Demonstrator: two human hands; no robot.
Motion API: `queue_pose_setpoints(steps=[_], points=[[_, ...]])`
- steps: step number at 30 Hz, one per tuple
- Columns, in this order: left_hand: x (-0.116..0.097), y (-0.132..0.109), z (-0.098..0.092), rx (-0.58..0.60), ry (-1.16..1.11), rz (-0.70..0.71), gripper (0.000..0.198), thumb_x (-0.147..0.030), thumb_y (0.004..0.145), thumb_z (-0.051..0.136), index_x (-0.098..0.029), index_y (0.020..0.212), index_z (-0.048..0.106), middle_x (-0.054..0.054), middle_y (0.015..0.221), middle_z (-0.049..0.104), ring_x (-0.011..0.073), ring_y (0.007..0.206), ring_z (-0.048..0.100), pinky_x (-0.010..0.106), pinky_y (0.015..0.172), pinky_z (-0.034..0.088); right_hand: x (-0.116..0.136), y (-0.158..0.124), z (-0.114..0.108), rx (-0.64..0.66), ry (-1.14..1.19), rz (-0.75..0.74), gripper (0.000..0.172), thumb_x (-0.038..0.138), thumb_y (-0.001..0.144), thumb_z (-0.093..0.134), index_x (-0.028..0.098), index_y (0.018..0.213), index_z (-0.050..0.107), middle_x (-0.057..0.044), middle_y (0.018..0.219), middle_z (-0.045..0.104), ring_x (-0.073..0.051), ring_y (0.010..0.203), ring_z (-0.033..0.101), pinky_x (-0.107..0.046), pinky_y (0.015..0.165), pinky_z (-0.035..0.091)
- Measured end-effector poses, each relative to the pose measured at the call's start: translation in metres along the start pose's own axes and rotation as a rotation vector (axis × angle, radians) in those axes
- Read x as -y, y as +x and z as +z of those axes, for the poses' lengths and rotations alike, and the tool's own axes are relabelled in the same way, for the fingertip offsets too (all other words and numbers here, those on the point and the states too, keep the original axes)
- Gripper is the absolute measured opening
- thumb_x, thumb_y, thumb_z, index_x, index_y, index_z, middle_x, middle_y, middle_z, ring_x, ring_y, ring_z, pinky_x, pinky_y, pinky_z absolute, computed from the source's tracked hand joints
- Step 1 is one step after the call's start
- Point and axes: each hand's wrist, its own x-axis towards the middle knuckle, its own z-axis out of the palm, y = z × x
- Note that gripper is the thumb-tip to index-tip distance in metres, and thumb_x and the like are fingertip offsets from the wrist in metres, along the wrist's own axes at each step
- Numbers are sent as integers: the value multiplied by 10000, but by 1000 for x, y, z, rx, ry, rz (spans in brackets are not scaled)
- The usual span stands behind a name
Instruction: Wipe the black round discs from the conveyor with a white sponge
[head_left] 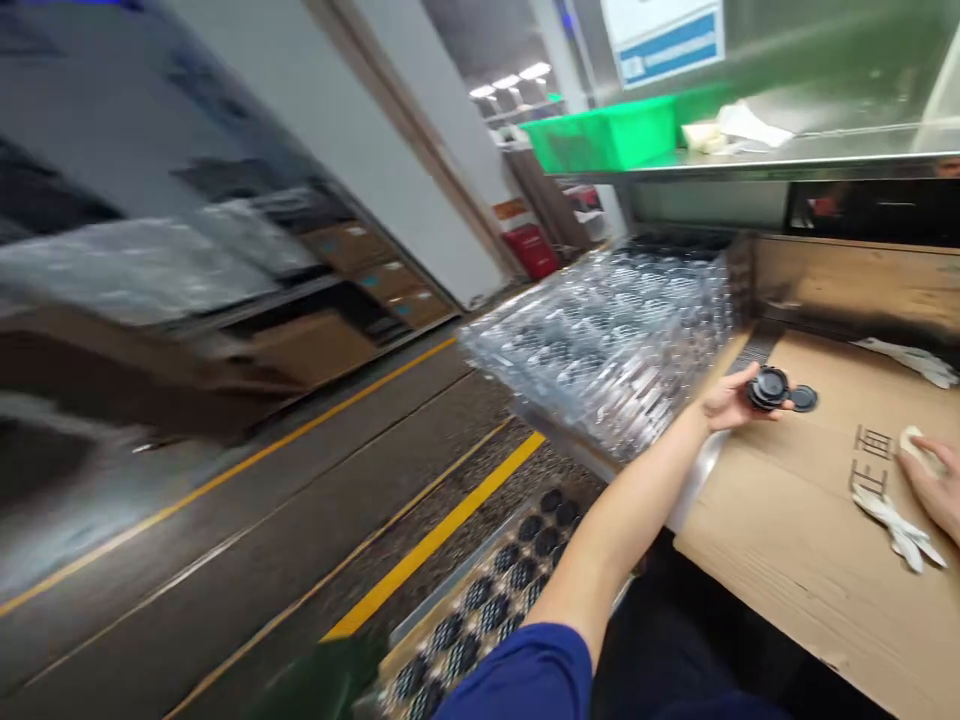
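My left hand [726, 402] reaches over the cardboard-covered bench, its fingers closed around black round cap-like parts [769, 387]. Just past its fingertips is another flat black disc [804, 398]; whether it is held or lies on the cardboard is unclear. At the right edge, my right hand [937, 488] is partly cut off by the frame. Its fingers are bent around a white glove-like piece [912, 440]. A white glove [896, 525] lies on the cardboard [780, 500] below that hand.
Stacked clear plastic trays [600, 330] stand left of the cardboard. Lower down, a tray of black round parts [480, 600] sits beside my left arm. Another white glove [911, 358] lies at the back. A green bin [607, 135] rests on the shelf above.
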Motion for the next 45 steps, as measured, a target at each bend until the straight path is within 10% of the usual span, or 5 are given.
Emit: queue_pose_setpoints(steps=[17,31,35,39,45], points=[[18,0,6,3,142,-26,632,-649,917,515,-216,1361,639,158,1332,708,364,1185,687,528,943,542,-15,-9,12,-17,81,72,431,560,941,560,255,1158,774,-99,1197,732,-315,1129,645,-501,1040,476],[26,8,6,100,-61,-47,528,-534,977,541,-136,1312,634,207,1321,683,320,1062,743,365,754,594,-16,-10,14,-37,102,68,387,530,936,599,261,1156,769,-66,1207,728,-282,1113,631,-449,1031,461],[23,21,4,-40,303,35,625,-603,892,673,-156,1326,622,177,1272,701,300,1077,724,408,858,592,-16,-10,15,-26,98,75,399,537,939,593,253,1158,770,-73,1190,731,-289,1111,627,-452,1025,458],[10,53,8,-219,1227,172,581,-443,815,795,-144,1295,662,152,1268,694,297,1190,656,437,1065,506,-15,-10,14,-13,114,88,390,521,944,595,249,1163,769,-77,1197,724,-290,1116,621,-451,1029,451],[14,96,29,-6,1810,66,711,-403,826,770,-114,1444,570,196,1462,595,352,1337,586,410,1137,444,-11,-14,11,11,119,103,365,479,954,590,245,1172,766,-83,1218,719,-295,1128,606,-445,1006,456]])
